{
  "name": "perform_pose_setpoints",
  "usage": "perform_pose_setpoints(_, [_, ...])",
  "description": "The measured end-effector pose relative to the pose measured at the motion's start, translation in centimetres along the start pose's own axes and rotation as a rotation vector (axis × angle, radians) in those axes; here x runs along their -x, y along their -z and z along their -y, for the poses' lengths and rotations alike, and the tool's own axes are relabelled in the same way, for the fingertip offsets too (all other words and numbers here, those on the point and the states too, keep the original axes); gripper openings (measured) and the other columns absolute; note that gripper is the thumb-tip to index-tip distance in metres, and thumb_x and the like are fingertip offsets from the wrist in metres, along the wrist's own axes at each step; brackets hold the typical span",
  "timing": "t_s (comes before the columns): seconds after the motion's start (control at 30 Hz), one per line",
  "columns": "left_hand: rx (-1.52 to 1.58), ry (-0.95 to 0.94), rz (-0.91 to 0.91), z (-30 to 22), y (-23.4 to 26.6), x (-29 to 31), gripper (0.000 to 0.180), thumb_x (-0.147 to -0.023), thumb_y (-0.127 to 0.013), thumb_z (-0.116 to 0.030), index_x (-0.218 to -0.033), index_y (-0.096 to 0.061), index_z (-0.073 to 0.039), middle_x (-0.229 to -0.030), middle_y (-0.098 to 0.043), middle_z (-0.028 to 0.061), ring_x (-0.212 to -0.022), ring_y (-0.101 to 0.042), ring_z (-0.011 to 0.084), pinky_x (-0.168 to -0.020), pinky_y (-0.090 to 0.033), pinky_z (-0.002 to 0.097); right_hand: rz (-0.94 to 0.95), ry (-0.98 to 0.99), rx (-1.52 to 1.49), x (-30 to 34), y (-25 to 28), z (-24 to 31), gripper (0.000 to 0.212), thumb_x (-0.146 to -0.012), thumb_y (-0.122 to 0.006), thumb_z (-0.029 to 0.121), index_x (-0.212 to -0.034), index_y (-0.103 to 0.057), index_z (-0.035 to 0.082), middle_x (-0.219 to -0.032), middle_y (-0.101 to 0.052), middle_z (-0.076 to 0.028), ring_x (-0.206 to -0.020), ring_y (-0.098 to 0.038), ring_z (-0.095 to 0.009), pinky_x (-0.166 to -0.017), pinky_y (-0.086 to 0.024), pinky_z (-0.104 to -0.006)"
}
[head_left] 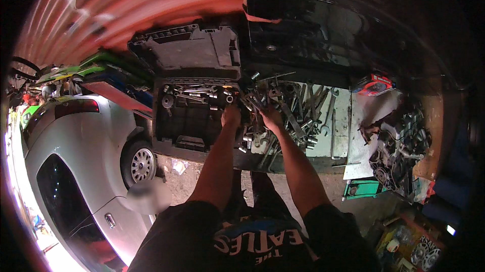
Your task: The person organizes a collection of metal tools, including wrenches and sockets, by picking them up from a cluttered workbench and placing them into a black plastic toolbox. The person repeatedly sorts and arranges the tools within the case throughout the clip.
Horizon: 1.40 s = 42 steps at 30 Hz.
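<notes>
Far left, a glossy silver car (93, 130) curves in beside the bench (316, 164). Next, the tool case (174, 123), ribbed dark plastic, lid raised, with shiny cylindrical sockets (200, 97) and slim wrenches along its far side. And here's the left hand (231, 116) at the case's right edge, a ring-ended socket (230, 99) just beyond its fingers. Right hand (273, 118) next, down at the heaped metal tools (293, 112), immediately right of the case. Dim light here: I can't tell whether either hand is pinching anything. Farther right, a smooth open-ended wrench (329, 112), then a knobbly metal engine (401, 140).
</notes>
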<state>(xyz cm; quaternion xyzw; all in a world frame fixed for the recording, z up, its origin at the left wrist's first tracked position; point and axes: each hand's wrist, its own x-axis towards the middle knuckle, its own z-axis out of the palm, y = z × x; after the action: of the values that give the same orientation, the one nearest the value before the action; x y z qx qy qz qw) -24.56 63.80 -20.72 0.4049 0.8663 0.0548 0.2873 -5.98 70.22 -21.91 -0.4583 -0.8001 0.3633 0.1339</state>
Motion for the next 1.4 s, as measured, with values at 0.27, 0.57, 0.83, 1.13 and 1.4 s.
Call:
perform_pose_setpoints(0.27, [0.134,-0.027,-0.08,0.2,-0.3,4.4,0.027,-0.083,-0.053,-0.017,-0.108,-0.063,-0.015,-0.103,-0.065,0.0189,-0.099,-0.062,0.0374,-0.082,-0.051,0.0478,0.215,0.021,0.095,-1.3,0.9,-2.0,0.039,-0.098,-0.037,0.036,-0.111,-0.058,0.005,-0.095,-0.064,-0.024,-0.085,-0.061,-0.04,-0.074,-0.049,-0.0475])
perform_pose_setpoints(0.57, [0.102,-0.1,-0.094,1.1,-0.5,3.9,0.032,-0.082,-0.054,-0.02,-0.113,-0.062,-0.018,-0.107,-0.065,0.0153,-0.103,-0.061,0.0368,-0.084,-0.05,0.0475,0.21,0.128,0.198,-1.7,-0.7,-3.6,0.032,-0.098,-0.036,0.023,-0.107,-0.058,0.002,-0.085,-0.063,-0.023,-0.077,-0.063,-0.04,-0.064,-0.051,-0.0466])
perform_pose_setpoints(0.83, [0.132,0.021,0.023,1.5,-1.2,5.6,0.039,-0.086,-0.054,-0.028,-0.122,-0.054,-0.014,-0.111,-0.063,0.0163,-0.105,-0.06,0.0371,-0.084,-0.05,0.0474,-0.054,-0.034,0.143,-0.1,-1.3,-0.2,0.021,-0.086,-0.051,0.016,-0.099,-0.061,0.001,-0.083,-0.062,-0.021,-0.075,-0.062,-0.038,-0.063,-0.052,-0.0455])
perform_pose_setpoints(1.13, [-0.135,-0.095,-0.062,5.8,-1.3,10.8,0.051,-0.083,-0.056,-0.023,-0.131,-0.044,-0.01,-0.114,-0.058,0.0142,-0.109,-0.056,0.0339,-0.098,-0.039,0.0488,-0.027,-0.226,0.456,2.5,0.1,-6.6,0.02,-0.086,-0.052,0.018,-0.077,-0.062,0.003,-0.08,-0.063,-0.019,-0.076,-0.065,-0.034,-0.062,-0.05,-0.0472])
perform_pose_setpoints(1.4, [-0.344,-0.045,-0.15,16.1,3.5,11.2,0.052,-0.083,-0.056,-0.031,-0.13,-0.048,-0.01,-0.13,-0.051,0.0152,-0.129,-0.039,0.0365,-0.108,-0.022,0.0573,-0.084,-0.064,0.422,4.2,-1.4,-6.2,0.025,-0.085,-0.052,0.02,-0.069,-0.063,0.004,-0.072,-0.062,-0.018,-0.071,-0.065,-0.032,-0.058,-0.05,-0.0458])
